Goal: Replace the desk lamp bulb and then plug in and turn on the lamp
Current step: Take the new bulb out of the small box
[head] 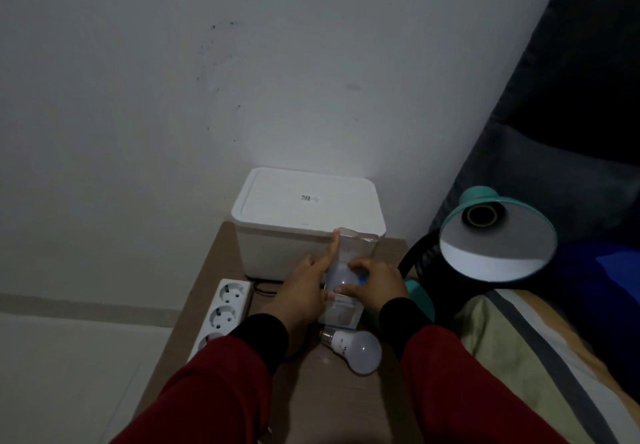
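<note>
Evidently both hands, left hand [304,291] and right hand [375,280], clasp the bulb package [346,270] mid-desk [329,409] to open it, the lamp [498,232] socket being empty.

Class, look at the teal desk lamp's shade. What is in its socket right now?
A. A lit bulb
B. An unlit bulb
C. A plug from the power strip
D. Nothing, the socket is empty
D: the lamp shade faces the camera and its socket shows as a dark, empty ring, while one loose bulb lies on the table.
</note>
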